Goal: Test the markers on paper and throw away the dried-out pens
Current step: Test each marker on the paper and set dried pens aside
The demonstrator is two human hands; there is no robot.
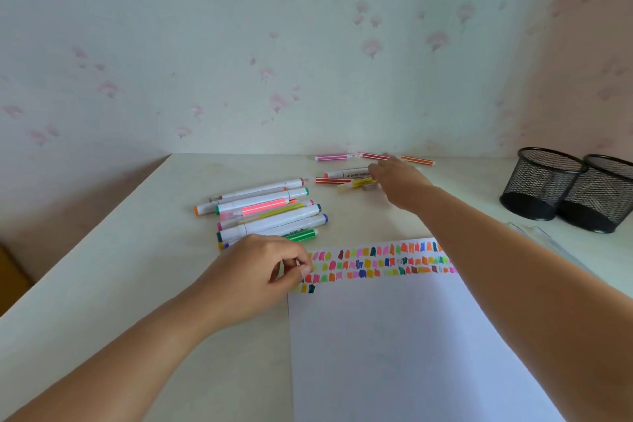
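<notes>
Yellow marker [354, 184] lay far back near the wall, long axis left-right, just at the right hand's [399, 181] fingertips. Too blurry to tell if it had closed on anything. The left hand [253, 281] was pinching the paper's [394, 336] corner.

Two bare forearms in shot, bare right up to the frame edge. Left grip [255, 279], a bare hand, thumbnail short and plain; right grip [399, 181] bare too, slightly blurred.

We see a pale desk [113, 250] whose far edge meets a wall [308, 62] papered in faint pink flowers, under soft, even light.
</notes>
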